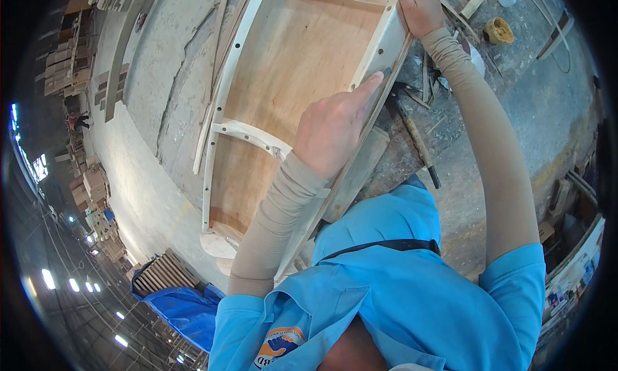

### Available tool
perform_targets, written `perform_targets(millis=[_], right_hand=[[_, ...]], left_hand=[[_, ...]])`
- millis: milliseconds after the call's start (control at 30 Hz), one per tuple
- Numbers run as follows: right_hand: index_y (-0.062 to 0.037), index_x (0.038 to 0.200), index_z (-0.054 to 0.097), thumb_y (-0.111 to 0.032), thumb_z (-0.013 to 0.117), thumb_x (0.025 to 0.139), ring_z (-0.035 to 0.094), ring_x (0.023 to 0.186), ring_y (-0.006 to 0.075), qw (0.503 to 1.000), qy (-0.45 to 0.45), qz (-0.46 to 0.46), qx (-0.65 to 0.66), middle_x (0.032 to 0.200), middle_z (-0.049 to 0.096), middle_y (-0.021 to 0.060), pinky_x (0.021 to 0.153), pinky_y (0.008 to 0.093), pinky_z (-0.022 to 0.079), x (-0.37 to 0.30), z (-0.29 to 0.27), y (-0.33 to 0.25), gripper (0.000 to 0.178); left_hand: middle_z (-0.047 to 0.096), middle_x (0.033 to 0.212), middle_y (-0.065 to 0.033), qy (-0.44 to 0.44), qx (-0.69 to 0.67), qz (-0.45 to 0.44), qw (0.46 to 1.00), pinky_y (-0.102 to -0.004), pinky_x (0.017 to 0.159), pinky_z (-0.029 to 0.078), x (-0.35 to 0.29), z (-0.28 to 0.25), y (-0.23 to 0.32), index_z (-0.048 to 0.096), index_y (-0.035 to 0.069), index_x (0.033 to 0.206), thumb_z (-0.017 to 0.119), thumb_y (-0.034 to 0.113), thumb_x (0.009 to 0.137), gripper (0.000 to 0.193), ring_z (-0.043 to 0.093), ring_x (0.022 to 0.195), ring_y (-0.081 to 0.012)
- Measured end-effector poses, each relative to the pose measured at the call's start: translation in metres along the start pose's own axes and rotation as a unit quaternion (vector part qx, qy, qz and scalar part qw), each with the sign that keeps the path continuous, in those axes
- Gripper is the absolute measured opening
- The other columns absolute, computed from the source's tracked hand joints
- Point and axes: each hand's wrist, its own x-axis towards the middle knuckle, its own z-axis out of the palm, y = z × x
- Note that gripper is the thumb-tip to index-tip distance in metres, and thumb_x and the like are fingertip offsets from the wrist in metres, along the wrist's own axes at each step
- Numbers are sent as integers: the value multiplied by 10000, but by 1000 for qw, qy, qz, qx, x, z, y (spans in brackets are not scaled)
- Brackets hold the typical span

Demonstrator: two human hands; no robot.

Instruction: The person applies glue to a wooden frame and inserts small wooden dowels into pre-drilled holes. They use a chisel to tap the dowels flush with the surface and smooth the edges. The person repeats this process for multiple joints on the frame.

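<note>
A curved wooden frame with pale rails, a brown plywood panel and a row of dark holes stands tilted before me. My left hand rests on its near right rail. The index finger stretches along the edge, while the other fingers curl in. A thin grey strip shows by that fingertip; what the curled fingers hold is hidden. At the far right corner, my right hand is closed around the frame's edge. The frame's crossbar runs beside my left wrist.
On the floor to the right lies a hammer with a wooden handle, near wood scraps. Beyond are a tub of yellowish paste and a wood block. Blue sheeting lies by stacked slats at lower left.
</note>
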Motion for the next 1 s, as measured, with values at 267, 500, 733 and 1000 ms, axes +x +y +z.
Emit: perform_targets(millis=[267,500,733,1000], right_hand=[[5,872,717,-320,505,1018,677,813,340,1000,6,7,-8,836,704,204,772,405,505,0,0,-2,414],[12,861,713,-314,501,1016,667,817,355,1000,9,-6,-3,842,699,212,773,414,501,1,0,-1,419],[15,868,718,-317,492,1018,667,810,365,1000,17,-19,-5,827,699,210,775,419,502,1,1,2,429],[8,882,726,-323,492,1021,671,775,333,999,-17,26,-9,793,693,202,758,402,503,1,-3,-4,429]], left_hand=[[711,1045,-209,-12,16,-24,1000,-425,766,555,-31,-4,-2,582,159,1417,590,-23,915,534,693,861,-378],[714,1036,-198,-30,36,-28,998,-418,751,556,-38,-16,6,591,157,1407,603,0,917,515,697,862,-361],[714,1016,-180,35,-1,-19,999,-404,728,537,-26,-10,7,611,172,1390,599,27,933,480,689,833,-344],[715,953,-155,75,35,8,997,-414,680,526,13,13,2,616,181,1376,613,85,944,442,674,764,-339]])
